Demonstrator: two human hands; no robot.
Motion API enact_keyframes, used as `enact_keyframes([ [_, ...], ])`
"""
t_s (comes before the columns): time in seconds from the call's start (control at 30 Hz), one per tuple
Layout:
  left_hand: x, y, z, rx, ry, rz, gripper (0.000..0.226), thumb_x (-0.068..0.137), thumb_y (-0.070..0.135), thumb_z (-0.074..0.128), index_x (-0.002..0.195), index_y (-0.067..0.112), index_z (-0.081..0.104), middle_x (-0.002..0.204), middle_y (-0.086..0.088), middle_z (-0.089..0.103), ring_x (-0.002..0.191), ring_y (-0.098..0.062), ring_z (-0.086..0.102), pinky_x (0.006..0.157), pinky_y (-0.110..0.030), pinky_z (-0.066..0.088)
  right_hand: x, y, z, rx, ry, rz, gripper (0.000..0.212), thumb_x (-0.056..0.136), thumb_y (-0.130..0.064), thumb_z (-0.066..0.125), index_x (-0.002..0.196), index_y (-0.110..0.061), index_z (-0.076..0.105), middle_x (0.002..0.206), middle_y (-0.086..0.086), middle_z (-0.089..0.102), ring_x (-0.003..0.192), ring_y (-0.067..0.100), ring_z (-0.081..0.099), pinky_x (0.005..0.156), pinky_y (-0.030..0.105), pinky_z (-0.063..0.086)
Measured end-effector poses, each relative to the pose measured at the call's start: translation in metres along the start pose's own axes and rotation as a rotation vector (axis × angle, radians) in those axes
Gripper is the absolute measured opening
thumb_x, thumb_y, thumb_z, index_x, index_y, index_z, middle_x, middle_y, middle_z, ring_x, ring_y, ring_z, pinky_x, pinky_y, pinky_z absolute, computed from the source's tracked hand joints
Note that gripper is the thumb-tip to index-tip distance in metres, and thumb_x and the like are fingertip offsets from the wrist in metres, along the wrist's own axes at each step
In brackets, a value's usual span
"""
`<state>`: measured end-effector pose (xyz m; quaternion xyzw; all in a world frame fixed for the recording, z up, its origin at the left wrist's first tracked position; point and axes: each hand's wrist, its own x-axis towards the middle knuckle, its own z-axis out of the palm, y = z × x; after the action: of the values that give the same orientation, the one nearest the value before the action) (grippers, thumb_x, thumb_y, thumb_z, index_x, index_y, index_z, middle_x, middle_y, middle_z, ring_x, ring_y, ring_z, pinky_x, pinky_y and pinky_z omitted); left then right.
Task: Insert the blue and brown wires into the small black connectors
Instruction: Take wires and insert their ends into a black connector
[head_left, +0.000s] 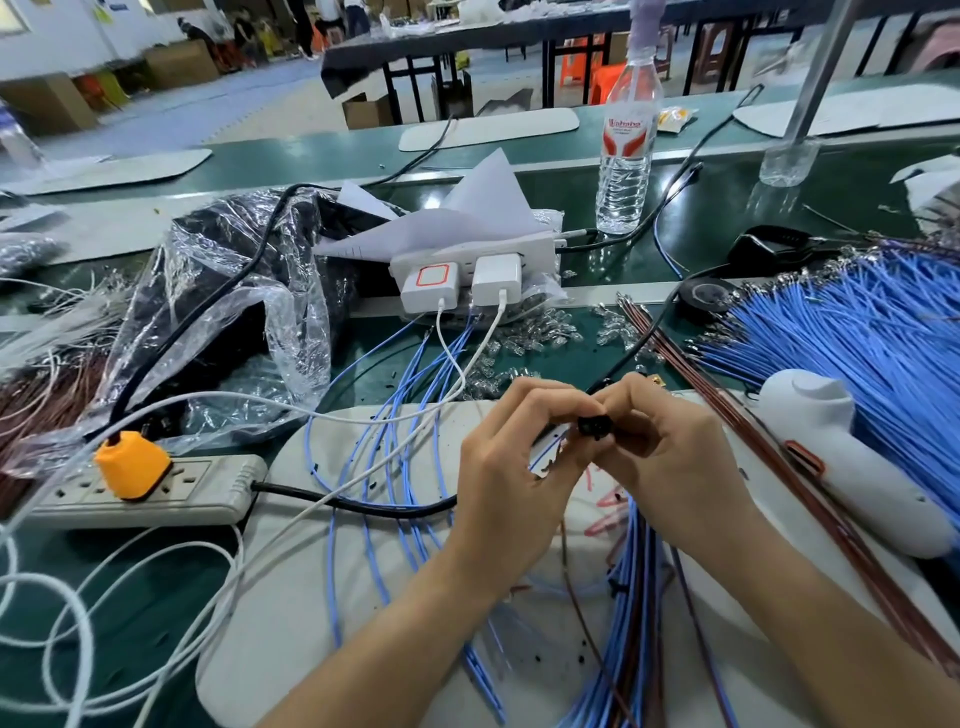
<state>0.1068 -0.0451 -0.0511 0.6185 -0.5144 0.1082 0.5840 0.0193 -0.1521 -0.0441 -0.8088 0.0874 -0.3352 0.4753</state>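
Over the grey work mat (322, 561), my left hand (511, 467) and my right hand (670, 457) meet fingertip to fingertip. Between them sits a small black connector (592, 425), pinched from both sides. A blue wire (545, 451) runs from the connector down under my left fingers. Finished blue and brown wires (631, 597) hang in a bundle below my hands. A big fan of loose blue wires (857, 332) lies at the right, with brown wires (691, 364) beside it. More blue wires (410, 499) lie across the mat to the left.
A grey power strip (208, 491) with an orange plug (132, 460) lies at the left. A white multi-socket with chargers (467, 280) and a water bottle (626, 156) stand behind. A white handheld tool (841, 457) rests at the right. Clear small parts (524, 338) are scattered behind my hands. White cables loop at lower left.
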Motion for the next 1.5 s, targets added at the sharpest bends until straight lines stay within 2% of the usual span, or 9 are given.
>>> enact_keyframes([
  [0.13, 0.002, 0.001, -0.003, 0.048, 0.026, 0.009, 0.016, 0.080, -0.003, 0.072, 0.094, -0.003, 0.064, 0.093, 0.000, 0.059, 0.088, -0.006, 0.059, 0.080, -0.017, 0.049, 0.001, -0.004, -0.002, 0.095, 0.007, 0.055, 0.019, 0.077, -0.009, 0.072, 0.083, -0.025, 0.065, 0.071, -0.004, 0.070, 0.062, 0.003, 0.066, 0.062, 0.011, 0.050],
  [0.27, 0.001, 0.001, -0.004, 0.068, 0.017, 0.024, 0.015, 0.081, 0.001, 0.071, 0.095, -0.002, 0.066, 0.093, -0.002, 0.061, 0.086, -0.007, 0.059, 0.077, -0.020, 0.050, 0.000, -0.004, 0.000, -0.003, -0.015, -0.030, 0.006, 0.081, -0.023, 0.064, 0.084, -0.028, 0.064, 0.064, -0.010, 0.063, 0.056, 0.004, 0.062, 0.057, 0.011, 0.047],
  [0.5, 0.001, 0.000, -0.004, 0.057, -0.004, 0.026, 0.020, 0.077, -0.007, 0.074, 0.094, -0.001, 0.066, 0.093, -0.002, 0.059, 0.085, -0.007, 0.059, 0.074, -0.021, 0.052, -0.002, 0.005, 0.002, -0.152, 0.030, -0.091, 0.009, 0.079, 0.003, 0.072, 0.072, -0.003, 0.071, 0.058, -0.013, 0.062, 0.053, -0.002, 0.062, 0.052, 0.006, 0.043],
  [0.77, 0.001, 0.002, -0.004, 0.009, -0.017, 0.034, 0.016, 0.077, 0.000, 0.073, 0.091, 0.000, 0.065, 0.090, -0.003, 0.061, 0.086, -0.006, 0.059, 0.079, -0.016, 0.048, -0.002, 0.005, -0.001, -0.047, 0.018, -0.071, 0.019, 0.076, 0.005, 0.074, 0.080, -0.013, 0.071, 0.062, -0.012, 0.064, 0.056, -0.009, 0.060, 0.054, 0.003, 0.042],
  [0.87, 0.001, 0.003, -0.002, 0.002, -0.016, 0.029, 0.015, 0.077, 0.000, 0.073, 0.090, -0.001, 0.064, 0.089, -0.003, 0.060, 0.085, -0.007, 0.058, 0.077, -0.017, 0.048, -0.003, 0.006, -0.001, -0.002, 0.006, -0.038, 0.015, 0.078, 0.005, 0.073, 0.082, -0.009, 0.073, 0.065, -0.009, 0.066, 0.058, -0.006, 0.062, 0.055, 0.006, 0.045],
  [1.1, 0.002, 0.001, -0.002, 0.000, -0.040, 0.029, 0.018, 0.077, -0.004, 0.073, 0.091, 0.002, 0.064, 0.090, -0.002, 0.060, 0.086, -0.006, 0.058, 0.078, -0.016, 0.046, -0.002, 0.003, -0.002, 0.168, -0.013, 0.070, 0.031, 0.077, 0.009, 0.070, 0.076, -0.023, 0.070, 0.063, -0.009, 0.068, 0.058, -0.002, 0.062, 0.058, 0.010, 0.047],
  [1.3, 0.003, 0.000, -0.003, -0.013, -0.056, 0.005, 0.017, 0.080, 0.002, 0.071, 0.095, 0.005, 0.064, 0.092, 0.002, 0.058, 0.085, -0.004, 0.057, 0.077, -0.013, 0.044, -0.002, 0.003, -0.003, 0.189, -0.034, 0.102, 0.019, 0.080, 0.007, 0.068, 0.080, -0.011, 0.072, 0.064, -0.001, 0.069, 0.059, 0.003, 0.065, 0.059, 0.014, 0.050],
  [1.4, 0.003, -0.003, -0.005, 0.047, -0.072, 0.033, 0.018, 0.078, -0.001, 0.073, 0.094, 0.004, 0.066, 0.092, -0.002, 0.060, 0.087, 0.001, 0.056, 0.077, -0.009, 0.042, 0.000, 0.005, -0.004, 0.137, -0.024, 0.080, 0.024, 0.079, 0.006, 0.070, 0.079, -0.018, 0.071, 0.066, 0.002, 0.071, 0.061, 0.013, 0.069, 0.060, 0.021, 0.054],
  [1.5, 0.002, -0.006, -0.006, 0.053, -0.075, 0.026, 0.020, 0.077, -0.003, 0.074, 0.093, 0.003, 0.066, 0.092, -0.003, 0.060, 0.088, 0.000, 0.056, 0.079, -0.010, 0.044, 0.000, 0.005, -0.004, 0.096, -0.028, 0.054, 0.032, 0.078, 0.007, 0.070, 0.077, -0.025, 0.070, 0.065, -0.004, 0.071, 0.059, 0.012, 0.069, 0.059, 0.018, 0.053],
])
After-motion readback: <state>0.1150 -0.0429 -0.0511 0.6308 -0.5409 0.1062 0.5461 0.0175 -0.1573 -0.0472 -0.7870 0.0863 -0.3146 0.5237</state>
